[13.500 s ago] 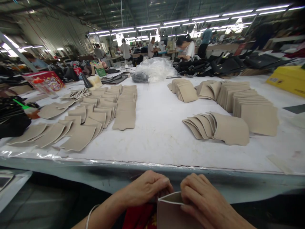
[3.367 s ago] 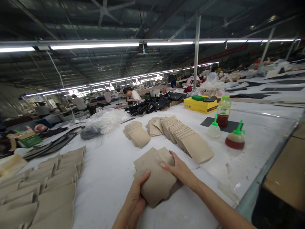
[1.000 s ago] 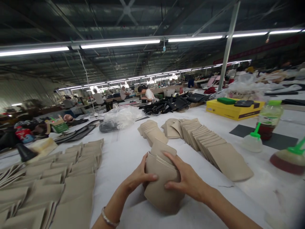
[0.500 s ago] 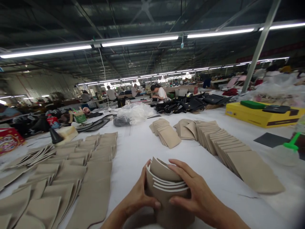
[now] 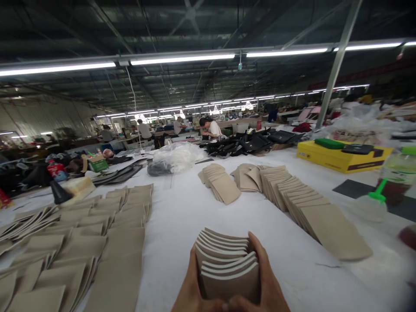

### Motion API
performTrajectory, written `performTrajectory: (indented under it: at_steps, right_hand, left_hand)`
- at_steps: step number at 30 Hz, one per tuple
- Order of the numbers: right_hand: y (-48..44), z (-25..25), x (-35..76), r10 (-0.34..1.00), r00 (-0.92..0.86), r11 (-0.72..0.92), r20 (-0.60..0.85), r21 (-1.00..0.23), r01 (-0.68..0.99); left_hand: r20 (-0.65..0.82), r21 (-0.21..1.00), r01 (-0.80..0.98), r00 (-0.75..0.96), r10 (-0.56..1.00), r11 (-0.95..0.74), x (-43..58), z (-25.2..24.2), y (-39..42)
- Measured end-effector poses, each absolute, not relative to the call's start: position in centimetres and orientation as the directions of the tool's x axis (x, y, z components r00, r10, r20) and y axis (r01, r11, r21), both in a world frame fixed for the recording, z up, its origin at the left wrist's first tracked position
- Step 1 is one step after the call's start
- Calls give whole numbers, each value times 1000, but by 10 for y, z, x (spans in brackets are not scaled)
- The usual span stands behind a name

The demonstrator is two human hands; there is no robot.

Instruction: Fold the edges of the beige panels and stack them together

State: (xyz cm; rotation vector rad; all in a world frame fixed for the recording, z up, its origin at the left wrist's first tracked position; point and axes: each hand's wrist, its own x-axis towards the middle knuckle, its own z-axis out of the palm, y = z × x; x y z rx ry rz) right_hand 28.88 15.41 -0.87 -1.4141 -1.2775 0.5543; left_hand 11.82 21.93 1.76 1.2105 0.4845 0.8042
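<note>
A stack of taupe leather-like panels [image 5: 230,279] with pale cut edges stands curved between my two hands, low in the middle of the view. My left hand [image 5: 195,286] grips its left side, and my right hand [image 5: 266,281] wraps its right side. Both thumbs press against the near face at the bottom. The upper edges fan apart in steps, curving between the hands. Its lower end is cut off by the frame. To the left, overlapping rows of similar panels [image 5: 125,247] cover the table; to the right lies a long fanned row of panels [image 5: 331,225].
The work surface is a white-covered table [image 5: 172,225]. A smaller panel pile [image 5: 224,186] lies ahead. Farther back are a clear plastic bag [image 5: 178,156], black pieces [image 5: 247,143] and a yellow box [image 5: 344,158]. A green-tipped squeeze bottle [image 5: 372,206] stands right. People sit at distant tables.
The held stack's top edges have spread into more visible layers. My hands have shifted lower and more upright along its sides. The camera view has turned slightly right.
</note>
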Motion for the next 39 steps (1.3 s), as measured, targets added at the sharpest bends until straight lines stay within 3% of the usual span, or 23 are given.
performTrajectory:
  at_steps: [3,6,10,13,18,23,33,39]
  right_hand:
    - [153,-14,298,891,207,291,404,-858,424]
    - [169,0,315,863,161,344,479,-790,507]
    - [231,41,360,803,164,390,573,-713,583]
    - [296,57,403,772,146,422,619,-671,610]
    - [369,13,444,811,163,317,561,-657,684]
    - [361,-43,441,848,214,198,484,-664,721]
    - [369,-34,438,803,354,-59,480,-528,847]
    - [349,-35,433,816,258,52,518,-509,859]
  left_hand:
    - [41,950,-272,592,805,152,121,5,217]
    - [74,972,-230,514,855,55,134,3,223]
    - [249,969,-108,391,886,-224,177,25,265]
    - [423,881,101,270,865,-462,222,33,320]
    - [339,887,272,163,926,-373,273,-3,391]
    - [277,880,347,179,944,-325,272,-39,401]
    - [266,909,273,198,943,-314,302,-32,418]
    - [226,922,260,238,945,-286,270,-22,404]
